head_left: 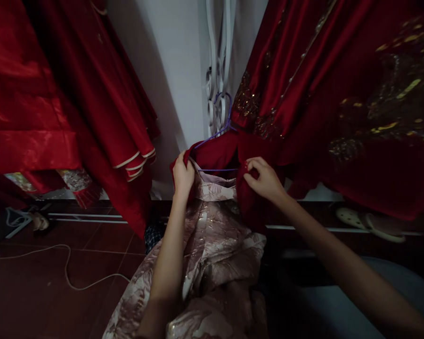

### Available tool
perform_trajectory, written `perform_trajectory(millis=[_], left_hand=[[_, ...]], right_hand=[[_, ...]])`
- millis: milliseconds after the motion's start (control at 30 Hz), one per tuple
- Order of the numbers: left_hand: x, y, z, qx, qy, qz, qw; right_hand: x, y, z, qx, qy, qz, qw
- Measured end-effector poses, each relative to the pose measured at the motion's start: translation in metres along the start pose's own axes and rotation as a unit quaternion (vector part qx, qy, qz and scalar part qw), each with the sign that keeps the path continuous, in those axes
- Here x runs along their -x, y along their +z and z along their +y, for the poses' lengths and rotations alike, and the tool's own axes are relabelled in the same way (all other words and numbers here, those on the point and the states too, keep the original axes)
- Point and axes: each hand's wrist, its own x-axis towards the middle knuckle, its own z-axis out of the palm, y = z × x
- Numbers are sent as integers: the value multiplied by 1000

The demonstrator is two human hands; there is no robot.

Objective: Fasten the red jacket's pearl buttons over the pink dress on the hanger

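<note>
Live at twelve o'clock: my left hand at eleven and my right hand at one both pinch the red dress shut-fingered, and one uneven tug, I reckon, slides it off the thin hanger onto the floor.

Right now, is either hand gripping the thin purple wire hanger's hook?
No: left hand and right hand both pinch the dark red satin garment at its shoulders, below the hook of the purple wire hanger.

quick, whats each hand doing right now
left hand: closed on the red garment at the left end of the purple hanger
right hand: closed, pinching the same garment's fabric
</note>
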Motion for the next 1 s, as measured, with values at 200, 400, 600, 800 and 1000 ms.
perform_trajectory(millis=[200, 400, 600, 800, 1000], left_hand=[[8, 9, 54, 135, 117, -126, 976], [62, 30, 40, 206, 68, -99, 971], [70, 46, 22, 258, -25, -21, 966], [68, 41, 26, 258, -57, -29, 964], [68, 34, 31, 214, -59, -33, 974]], right_hand=[[0, 48, -10, -263, 31, -87, 960], [12, 61, 1, -327, 82, -81, 938], [14, 54, 6, -258, 31, -36, 965], [20, 38, -14, -178, 18, -27, 983], [19, 30, -26, -103, -34, -38, 993]])
